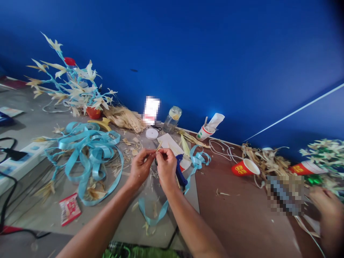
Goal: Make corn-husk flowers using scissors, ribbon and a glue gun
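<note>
My left hand [142, 166] and my right hand [166, 167] meet over the table, thumbs and forefingers pinched together at the tips. What they hold is too small and covered to name; a thin pale sliver [159, 146] shows just above the fingertips, held or lying behind them. Beside my right wrist lies a dark blue tool with a curved handle [181, 173], partly hidden. A loop of light blue ribbon [152, 221] lies below my forearms, and a big tangled heap of blue ribbon [90, 143] is to the left. Dry husk scraps [128, 141] are scattered around.
Husk flowers on blue stems [77, 86] rise from a red pot [94, 112] at back left. Behind my hands are a white roll [152, 134] and a glass jar [172, 119]. At right are a red paper cup [245, 167] and another person's hand [324, 202].
</note>
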The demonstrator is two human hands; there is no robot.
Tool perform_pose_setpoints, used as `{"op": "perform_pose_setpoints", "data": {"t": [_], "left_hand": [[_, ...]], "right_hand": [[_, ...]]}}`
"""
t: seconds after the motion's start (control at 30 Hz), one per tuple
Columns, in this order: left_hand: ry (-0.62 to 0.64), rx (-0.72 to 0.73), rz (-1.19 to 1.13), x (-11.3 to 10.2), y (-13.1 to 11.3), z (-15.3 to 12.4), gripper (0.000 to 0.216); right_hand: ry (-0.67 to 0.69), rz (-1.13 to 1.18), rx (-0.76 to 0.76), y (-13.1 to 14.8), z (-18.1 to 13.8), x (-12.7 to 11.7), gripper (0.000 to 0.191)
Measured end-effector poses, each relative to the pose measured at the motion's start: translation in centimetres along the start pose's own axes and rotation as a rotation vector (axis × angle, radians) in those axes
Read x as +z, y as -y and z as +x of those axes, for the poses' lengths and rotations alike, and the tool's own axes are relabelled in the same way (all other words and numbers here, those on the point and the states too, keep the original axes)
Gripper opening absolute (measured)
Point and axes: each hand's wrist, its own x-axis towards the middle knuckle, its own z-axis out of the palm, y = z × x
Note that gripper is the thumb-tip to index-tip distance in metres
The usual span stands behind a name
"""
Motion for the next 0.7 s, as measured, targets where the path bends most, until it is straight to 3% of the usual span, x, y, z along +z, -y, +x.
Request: {"op": "perform_pose_setpoints", "data": {"t": [0.37, 0.7], "left_hand": [[0.008, 0.42, 0.469, -0.7, 0.1, -0.2, 0.017], [-0.064, 0.398, 0.59, -1.2, 0.9, 0.1, 0.019]], "right_hand": [[-0.01, 0.034, 0.093, 0.0, -0.5, 0.7, 0.009], [0.06, 0.13, 0.128, 0.6, -2.0, 1.2, 0.024]]}}
